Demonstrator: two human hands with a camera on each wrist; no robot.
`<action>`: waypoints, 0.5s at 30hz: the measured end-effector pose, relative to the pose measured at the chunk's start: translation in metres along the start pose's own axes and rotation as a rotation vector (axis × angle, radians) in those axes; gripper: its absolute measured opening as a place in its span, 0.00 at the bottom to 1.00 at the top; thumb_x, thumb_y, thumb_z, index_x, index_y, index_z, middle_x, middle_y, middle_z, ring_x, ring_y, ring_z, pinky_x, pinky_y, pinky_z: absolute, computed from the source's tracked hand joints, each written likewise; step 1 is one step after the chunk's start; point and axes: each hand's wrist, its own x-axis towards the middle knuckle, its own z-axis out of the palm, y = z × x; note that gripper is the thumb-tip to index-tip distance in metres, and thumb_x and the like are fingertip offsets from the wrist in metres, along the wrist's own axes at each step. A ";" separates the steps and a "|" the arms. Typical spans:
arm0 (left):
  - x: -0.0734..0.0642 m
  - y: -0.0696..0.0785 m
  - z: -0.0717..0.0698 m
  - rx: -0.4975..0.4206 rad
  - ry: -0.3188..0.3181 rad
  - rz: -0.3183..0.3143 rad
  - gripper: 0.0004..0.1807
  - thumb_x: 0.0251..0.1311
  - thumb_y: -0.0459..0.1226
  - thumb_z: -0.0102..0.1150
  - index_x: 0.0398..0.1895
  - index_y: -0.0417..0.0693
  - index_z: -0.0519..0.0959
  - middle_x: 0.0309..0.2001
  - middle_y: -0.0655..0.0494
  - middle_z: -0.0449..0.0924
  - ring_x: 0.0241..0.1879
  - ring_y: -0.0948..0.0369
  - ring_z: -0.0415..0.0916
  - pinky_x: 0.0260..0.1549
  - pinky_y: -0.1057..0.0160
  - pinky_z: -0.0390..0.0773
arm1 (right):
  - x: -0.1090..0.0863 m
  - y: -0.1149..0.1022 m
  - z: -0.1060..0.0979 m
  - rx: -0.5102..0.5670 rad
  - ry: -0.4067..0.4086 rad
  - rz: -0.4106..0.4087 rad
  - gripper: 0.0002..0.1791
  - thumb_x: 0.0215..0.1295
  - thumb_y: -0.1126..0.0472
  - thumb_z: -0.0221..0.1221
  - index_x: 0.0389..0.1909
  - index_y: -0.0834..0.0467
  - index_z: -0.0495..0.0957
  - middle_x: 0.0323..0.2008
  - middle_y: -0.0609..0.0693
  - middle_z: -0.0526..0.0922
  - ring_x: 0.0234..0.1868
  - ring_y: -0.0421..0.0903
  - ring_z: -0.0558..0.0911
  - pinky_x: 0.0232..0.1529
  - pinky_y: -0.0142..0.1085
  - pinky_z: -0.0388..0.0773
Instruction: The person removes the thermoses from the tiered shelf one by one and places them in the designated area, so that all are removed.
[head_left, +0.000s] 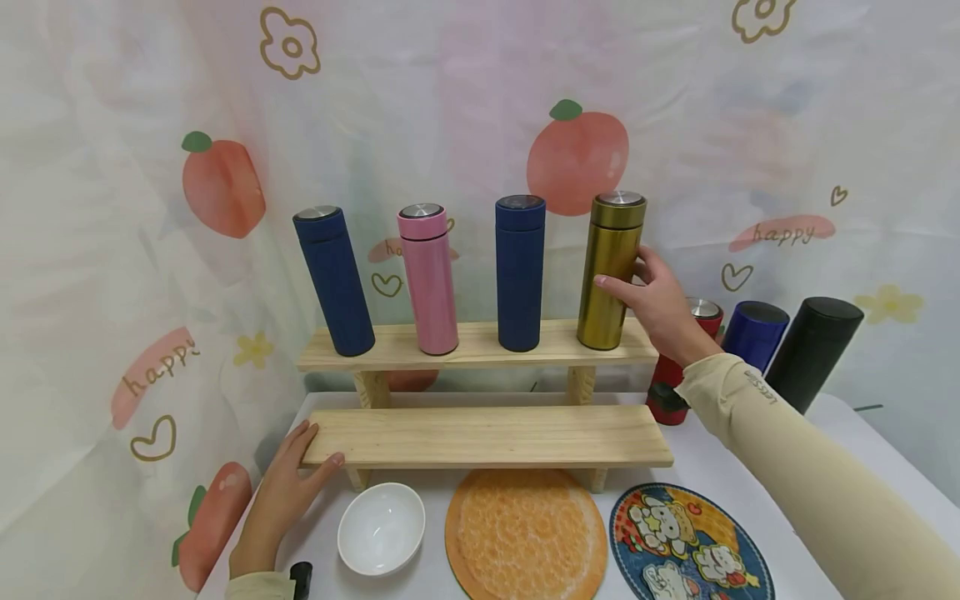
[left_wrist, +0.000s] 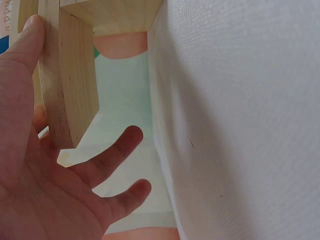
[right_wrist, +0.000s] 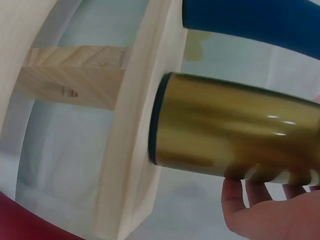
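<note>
On the upper step of a two-tier wooden shelf (head_left: pixel 487 435) stands a gold thermos (head_left: pixel 611 275), upright at the right end. My right hand (head_left: pixel 660 304) holds it from the right, thumb across its front. In the right wrist view the fingertips touch the side of the gold thermos (right_wrist: pixel 235 130), whose base meets the board. My left hand (head_left: pixel 288 483) grips the left end of the lower step. The left wrist view has the thumb on one side of the board (left_wrist: pixel 75 85), with two fingers stretched out past it.
Left of the gold thermos stand a navy thermos (head_left: pixel 520 275), a pink thermos (head_left: pixel 429 283) and another navy thermos (head_left: pixel 335 283). Behind my right arm are red (head_left: pixel 667 392), blue (head_left: pixel 753 333) and black (head_left: pixel 813 354) bottles. A white bowl (head_left: pixel 381 529), orange mat (head_left: pixel 525 533) and cartoon mat (head_left: pixel 690 542) lie in front.
</note>
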 end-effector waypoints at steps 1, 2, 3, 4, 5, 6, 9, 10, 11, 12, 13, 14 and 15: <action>0.000 0.000 0.000 0.002 -0.002 0.002 0.52 0.73 0.61 0.62 0.84 0.36 0.56 0.85 0.36 0.47 0.82 0.34 0.47 0.75 0.31 0.54 | 0.001 0.000 0.000 -0.010 0.003 0.010 0.49 0.77 0.54 0.65 0.87 0.57 0.46 0.80 0.64 0.60 0.77 0.62 0.64 0.77 0.61 0.61; 0.000 0.001 0.000 0.005 -0.002 0.006 0.51 0.73 0.60 0.62 0.84 0.35 0.56 0.85 0.35 0.47 0.81 0.34 0.47 0.75 0.31 0.55 | 0.002 0.000 -0.001 -0.014 0.005 0.019 0.49 0.77 0.55 0.65 0.87 0.58 0.45 0.81 0.64 0.59 0.78 0.62 0.64 0.77 0.61 0.60; 0.000 0.001 0.000 0.007 0.000 0.011 0.51 0.74 0.60 0.62 0.84 0.35 0.57 0.84 0.35 0.47 0.81 0.34 0.47 0.75 0.31 0.55 | 0.002 0.000 -0.001 -0.015 0.005 0.029 0.50 0.77 0.55 0.65 0.87 0.58 0.45 0.81 0.64 0.58 0.78 0.62 0.63 0.77 0.61 0.60; 0.000 0.002 0.000 0.009 0.000 0.013 0.51 0.74 0.59 0.62 0.84 0.35 0.57 0.84 0.35 0.47 0.81 0.34 0.48 0.75 0.31 0.55 | 0.002 0.000 -0.002 -0.014 0.009 0.038 0.50 0.76 0.56 0.66 0.87 0.57 0.44 0.82 0.64 0.57 0.78 0.62 0.63 0.78 0.61 0.60; 0.000 0.002 0.000 0.009 0.001 0.015 0.51 0.74 0.59 0.62 0.84 0.35 0.57 0.84 0.34 0.48 0.81 0.34 0.48 0.75 0.31 0.55 | 0.002 0.000 -0.002 -0.018 0.013 0.043 0.51 0.76 0.57 0.66 0.87 0.57 0.44 0.82 0.63 0.57 0.79 0.63 0.62 0.78 0.61 0.60; 0.000 0.002 0.000 0.008 0.004 0.019 0.50 0.74 0.59 0.63 0.83 0.34 0.57 0.84 0.34 0.48 0.81 0.33 0.48 0.75 0.31 0.55 | 0.001 0.000 -0.002 -0.020 0.019 0.046 0.51 0.76 0.57 0.67 0.87 0.57 0.44 0.82 0.63 0.56 0.79 0.63 0.62 0.78 0.60 0.59; 0.000 0.002 0.000 0.002 0.012 0.023 0.50 0.74 0.59 0.63 0.83 0.34 0.58 0.84 0.35 0.48 0.81 0.33 0.48 0.75 0.31 0.55 | -0.003 -0.002 -0.003 -0.029 0.038 0.034 0.52 0.74 0.57 0.69 0.87 0.57 0.45 0.82 0.63 0.58 0.78 0.63 0.64 0.77 0.60 0.61; 0.000 0.001 0.000 0.001 0.014 0.026 0.50 0.74 0.59 0.63 0.83 0.34 0.58 0.84 0.35 0.48 0.81 0.33 0.48 0.75 0.31 0.55 | -0.005 -0.003 -0.003 -0.034 0.043 0.025 0.52 0.73 0.57 0.69 0.87 0.57 0.47 0.81 0.63 0.59 0.77 0.63 0.65 0.76 0.60 0.62; 0.000 0.001 0.000 0.003 0.016 0.027 0.50 0.74 0.59 0.63 0.83 0.34 0.58 0.84 0.35 0.48 0.81 0.33 0.48 0.75 0.31 0.55 | -0.007 -0.004 -0.004 -0.043 0.045 0.016 0.52 0.73 0.57 0.70 0.87 0.57 0.47 0.80 0.63 0.60 0.77 0.64 0.66 0.76 0.61 0.63; 0.000 0.000 0.001 0.005 0.018 0.031 0.50 0.74 0.59 0.63 0.83 0.34 0.58 0.84 0.34 0.49 0.81 0.33 0.48 0.75 0.31 0.55 | -0.009 -0.005 -0.004 -0.053 0.046 0.009 0.52 0.73 0.56 0.70 0.87 0.57 0.48 0.80 0.63 0.61 0.76 0.64 0.66 0.76 0.61 0.63; 0.000 -0.001 0.001 0.006 0.019 0.032 0.50 0.74 0.59 0.63 0.83 0.34 0.58 0.84 0.34 0.49 0.81 0.33 0.48 0.75 0.31 0.55 | -0.012 -0.005 -0.005 -0.063 0.049 0.004 0.52 0.73 0.56 0.70 0.87 0.56 0.48 0.80 0.63 0.62 0.76 0.64 0.67 0.75 0.61 0.64; 0.001 -0.001 0.001 0.008 0.019 0.032 0.50 0.74 0.59 0.63 0.83 0.34 0.58 0.84 0.34 0.49 0.81 0.33 0.49 0.75 0.31 0.55 | -0.015 -0.006 -0.005 -0.075 0.050 0.001 0.52 0.73 0.55 0.70 0.87 0.56 0.48 0.80 0.63 0.62 0.76 0.64 0.66 0.75 0.62 0.64; 0.001 -0.001 0.001 0.010 0.018 0.033 0.50 0.74 0.59 0.63 0.83 0.34 0.58 0.84 0.35 0.49 0.81 0.33 0.49 0.74 0.31 0.56 | -0.017 -0.007 -0.007 -0.083 0.052 0.001 0.52 0.73 0.54 0.70 0.87 0.55 0.48 0.80 0.63 0.61 0.77 0.65 0.66 0.75 0.63 0.63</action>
